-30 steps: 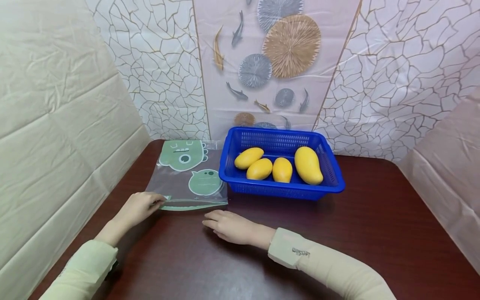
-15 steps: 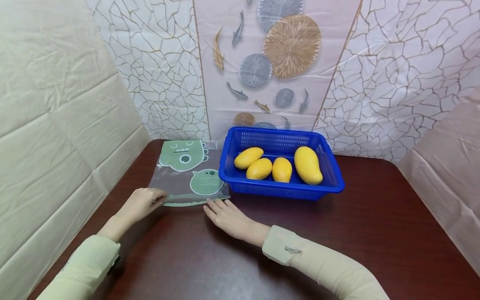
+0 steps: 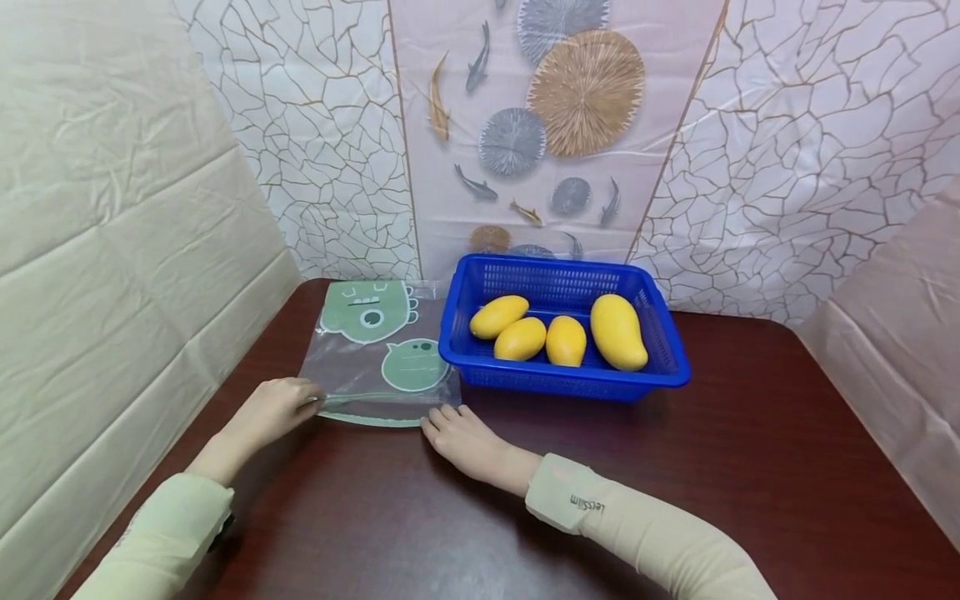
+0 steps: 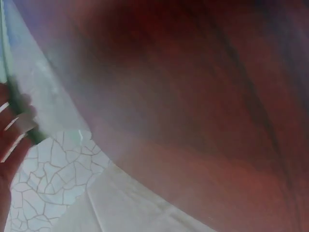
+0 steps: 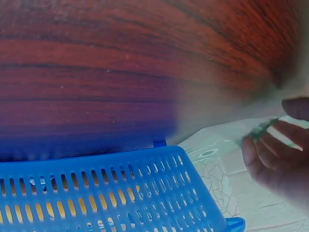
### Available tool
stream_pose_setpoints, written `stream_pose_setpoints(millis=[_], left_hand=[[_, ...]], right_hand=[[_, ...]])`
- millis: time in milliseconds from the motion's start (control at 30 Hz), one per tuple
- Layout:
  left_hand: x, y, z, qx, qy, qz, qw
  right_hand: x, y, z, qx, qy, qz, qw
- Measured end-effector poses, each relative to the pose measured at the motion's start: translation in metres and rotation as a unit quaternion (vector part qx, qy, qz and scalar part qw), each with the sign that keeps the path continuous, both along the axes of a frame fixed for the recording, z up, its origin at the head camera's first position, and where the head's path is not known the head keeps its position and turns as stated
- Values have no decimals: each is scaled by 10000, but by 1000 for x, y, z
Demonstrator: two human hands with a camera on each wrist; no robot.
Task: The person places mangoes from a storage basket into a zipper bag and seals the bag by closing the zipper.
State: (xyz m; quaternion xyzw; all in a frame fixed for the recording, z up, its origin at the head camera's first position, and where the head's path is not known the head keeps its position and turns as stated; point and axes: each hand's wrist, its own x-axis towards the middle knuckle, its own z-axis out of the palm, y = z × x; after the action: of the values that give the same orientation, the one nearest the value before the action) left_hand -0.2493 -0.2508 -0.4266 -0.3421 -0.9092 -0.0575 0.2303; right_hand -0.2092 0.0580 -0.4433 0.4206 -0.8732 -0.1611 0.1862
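A clear plastic zip bag [image 3: 352,367] printed with green cartoon creatures lies at the back left of the table, its green-edged mouth toward me. With curled fingers my left hand [image 3: 276,410] pinches the mouth's left end. My right hand [image 3: 468,442] is at the other end of that edge; in the right wrist view its fingers [image 5: 263,157] and thumb close on the green strip. The left wrist view catches only part of the hand [image 4: 12,130] on the strip.
A blue plastic basket [image 3: 558,379] stands right of the bag, touching or overlapping its right side. Several yellow mangoes [image 3: 617,332] lie inside it. The dark red wooden table [image 3: 750,433] meets a patterned cloth wall [image 3: 337,167] behind and pale cloth [image 3: 135,275] at the left.
My right hand has moved forward to the bag's right corner and taken hold of it. The bag's near edge rose slightly, then came back toward me. The basket has stayed put.
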Motion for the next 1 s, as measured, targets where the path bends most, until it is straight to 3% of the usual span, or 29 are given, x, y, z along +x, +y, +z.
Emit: stream_pose_setpoints(millis=[100, 233, 433, 600, 867, 1000], left_hand=[[-3, -1, -3, 135, 509, -322, 9981], [-6, 1, -2, 400, 1274, -636, 9890], [-8, 7, 9, 446, 1974, -627, 9773], [-5, 9, 13, 156, 2054, -814, 9752], [-2, 6, 11, -158, 1746, -953, 9799], [-5, 7, 8, -210, 1660, -998, 9808]], right_hand=[[2, 1, 1, 102, -412, -79, 9991], [4, 1, 2, 131, -655, -50, 9978], [3, 0, 1, 13, -554, -10, 9985], [1, -1, 0, -106, -276, 23, 9996], [-6, -7, 0, -505, 928, -204, 9942], [-6, -11, 1, -749, 1085, -375, 9906]])
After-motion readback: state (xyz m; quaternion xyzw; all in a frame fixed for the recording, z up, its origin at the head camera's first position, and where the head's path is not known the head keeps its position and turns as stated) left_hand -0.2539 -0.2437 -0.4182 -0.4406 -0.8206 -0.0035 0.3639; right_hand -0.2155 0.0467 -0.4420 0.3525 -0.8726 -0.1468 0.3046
